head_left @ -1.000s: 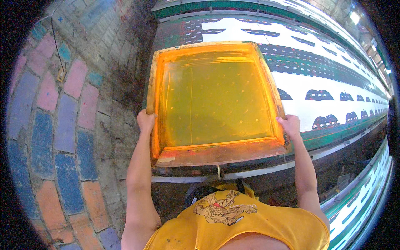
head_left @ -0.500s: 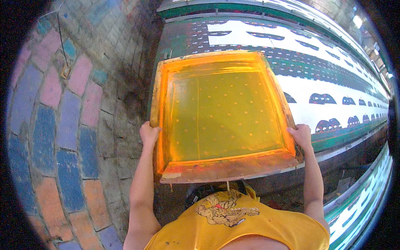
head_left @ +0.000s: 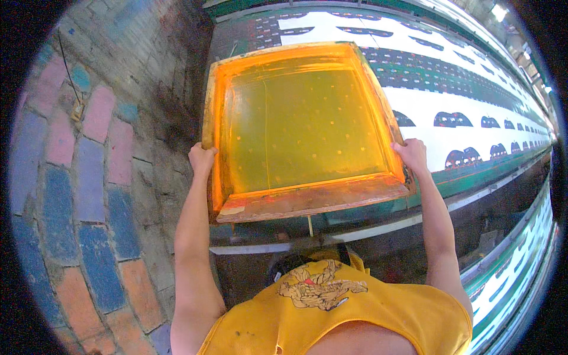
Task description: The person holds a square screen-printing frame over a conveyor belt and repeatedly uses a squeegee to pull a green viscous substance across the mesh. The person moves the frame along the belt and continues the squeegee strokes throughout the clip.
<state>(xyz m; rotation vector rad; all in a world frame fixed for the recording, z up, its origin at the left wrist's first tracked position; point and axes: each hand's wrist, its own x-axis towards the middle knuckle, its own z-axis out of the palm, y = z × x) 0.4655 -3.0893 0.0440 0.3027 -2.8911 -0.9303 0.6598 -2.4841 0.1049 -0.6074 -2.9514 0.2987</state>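
Observation:
A screen-printing frame [head_left: 319, 205] is held out in front of me over a long table. Its wooden sides are stained orange and its mesh [head_left: 302, 127] is yellow-green with rows of small pale dots. My left hand [head_left: 202, 157] grips the left side near the front corner, fingers closed round the wood. On the opposite side, my right hand [head_left: 412, 155] is closed on the right edge, thumb on top. Small pegs [head_left: 310, 226] stick out below the near side. Whether the underside touches the table is hidden.
The long green table [head_left: 473, 180] runs off to the right, bearing white sheets [head_left: 426, 157] printed with dark rounded shapes. Its pale front rail [head_left: 378, 229] passes before me. Another table with printed sheets [head_left: 515, 254] lies at lower right. A painted brick wall [head_left: 89, 177] rises at left.
Both hands have pushed the screen-printing frame away from me and slightly left, farther over the table. The table's front rail now shows between the frame and my body.

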